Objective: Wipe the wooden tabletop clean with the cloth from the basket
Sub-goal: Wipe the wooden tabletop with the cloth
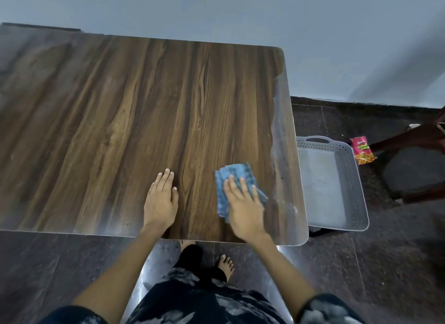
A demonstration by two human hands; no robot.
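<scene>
The wooden tabletop fills most of the view, with a dusty whitish streak along its right edge. A folded blue cloth lies on the table near the front right corner. My right hand presses flat on the cloth with straight fingers. My left hand rests flat on the bare wood to the left of the cloth, near the front edge. The grey perforated basket stands on the floor just right of the table, with nothing visible inside.
A pink snack packet lies on the dark tiled floor beyond the basket. A dark wooden chair stands at the far right. A pale wall runs behind the table. My bare feet stand at the table's front edge.
</scene>
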